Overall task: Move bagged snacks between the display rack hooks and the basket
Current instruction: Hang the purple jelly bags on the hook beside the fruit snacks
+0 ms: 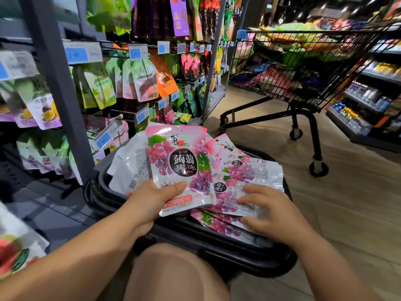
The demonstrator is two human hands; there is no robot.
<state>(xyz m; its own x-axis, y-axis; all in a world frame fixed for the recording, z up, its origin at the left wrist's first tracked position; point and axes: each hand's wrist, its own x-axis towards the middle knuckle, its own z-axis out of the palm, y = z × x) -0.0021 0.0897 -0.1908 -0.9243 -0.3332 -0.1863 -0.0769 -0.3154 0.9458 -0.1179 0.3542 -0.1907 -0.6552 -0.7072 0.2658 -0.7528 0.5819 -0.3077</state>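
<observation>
A black basket [217, 242] stands on the floor in front of my knee, filled with several pink grape jelly bags [245, 170]. My left hand [152, 203] grips the bottom edge of a stack of these bags, the front grape bag [178, 161] upright and facing me, with white-backed bags behind it. My right hand [271, 211] rests with spread fingers on the loose bags lying in the basket. The display rack [134, 81] with hooks of green, pink and orange snack bags rises to the left.
A dark rack post [58, 88] stands close on the left. A loaded shopping cart [303, 68] is parked in the aisle ahead on the right. Drink shelves [373, 101] line the far right. Wood-look floor lies between.
</observation>
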